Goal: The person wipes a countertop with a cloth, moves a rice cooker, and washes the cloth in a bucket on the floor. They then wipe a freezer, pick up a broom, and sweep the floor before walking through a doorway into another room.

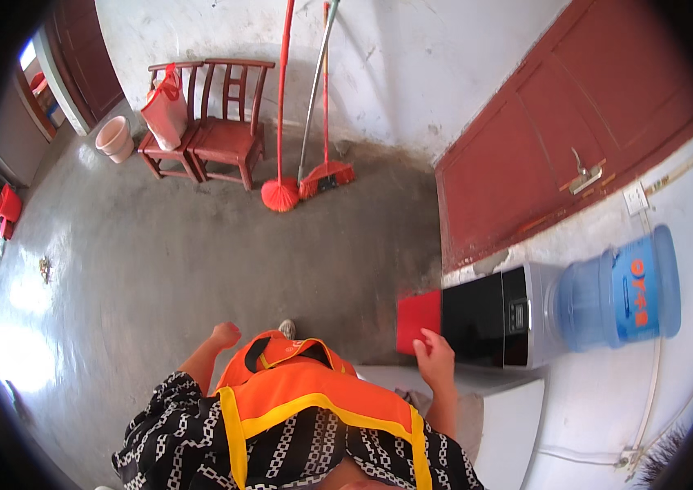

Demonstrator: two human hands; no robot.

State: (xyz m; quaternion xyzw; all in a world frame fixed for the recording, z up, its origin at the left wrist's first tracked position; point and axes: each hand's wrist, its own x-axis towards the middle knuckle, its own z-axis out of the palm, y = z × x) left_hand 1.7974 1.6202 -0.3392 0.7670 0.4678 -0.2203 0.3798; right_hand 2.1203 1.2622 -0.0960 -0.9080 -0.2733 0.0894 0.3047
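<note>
My left hand hangs beside the orange apron with yellow trim, fingers loosely curled. Nothing shows in it, though its inner side is hidden. On the other side, my right hand is held with thumb and fingers apart and holds nothing. It appears in front of a red stand at the foot of a black water dispenser; whether it touches the stand cannot be told. A blue water bottle sits upside down on the dispenser. One shoe shows below the apron on the grey concrete floor.
Red wooden chairs stand by the far wall, one bearing a shopping bag. Nearby are a pail, a round-headed broom and a red dustpan. A red door is at right; a white appliance or cabinet stands beside me.
</note>
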